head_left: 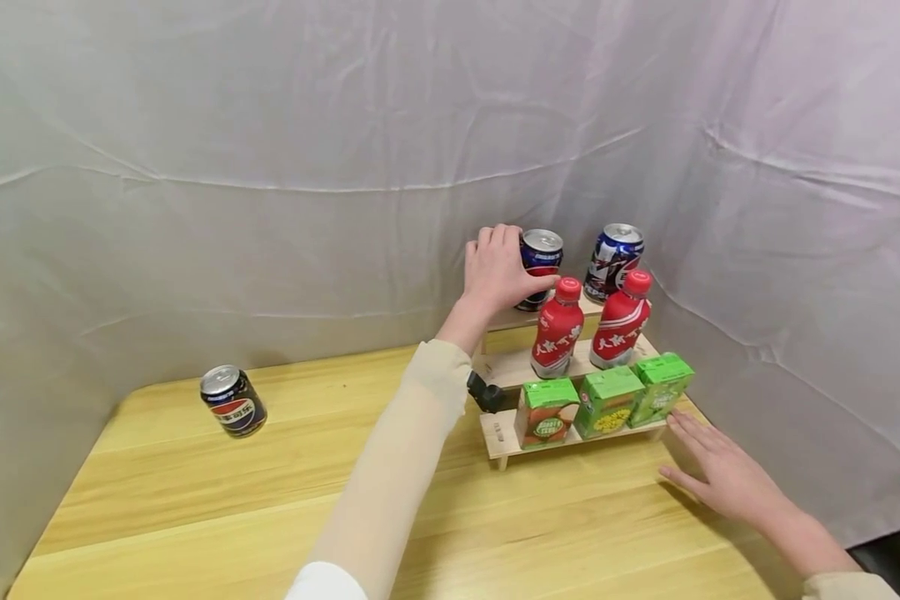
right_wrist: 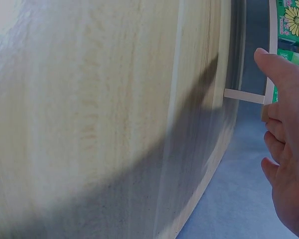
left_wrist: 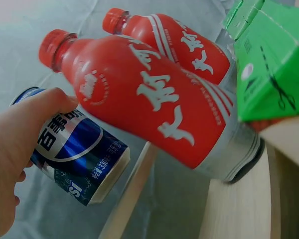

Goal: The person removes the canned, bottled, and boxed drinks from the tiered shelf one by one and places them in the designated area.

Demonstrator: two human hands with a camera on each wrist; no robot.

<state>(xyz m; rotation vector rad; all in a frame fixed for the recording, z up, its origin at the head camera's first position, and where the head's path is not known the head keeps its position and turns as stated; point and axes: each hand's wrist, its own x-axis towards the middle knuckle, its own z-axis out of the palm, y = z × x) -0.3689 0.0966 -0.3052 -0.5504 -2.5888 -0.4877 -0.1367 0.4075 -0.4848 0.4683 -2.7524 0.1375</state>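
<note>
The left hand [head_left: 498,271] reaches up with its fingers curled around a blue cola can [head_left: 540,267] on the top step of a small wooden tiered shelf [head_left: 506,440]; the left wrist view shows the thumb [left_wrist: 37,107] pressed on the can's label, with two red bottles [left_wrist: 154,107] just beside it. The right hand [head_left: 723,475] lies flat and open on the table [head_left: 195,508], near the green drink cartons [head_left: 607,400] on the lowest step. Only the head view shows a second can [head_left: 618,260] on top and another can [head_left: 232,402] standing well apart at the table's left.
</note>
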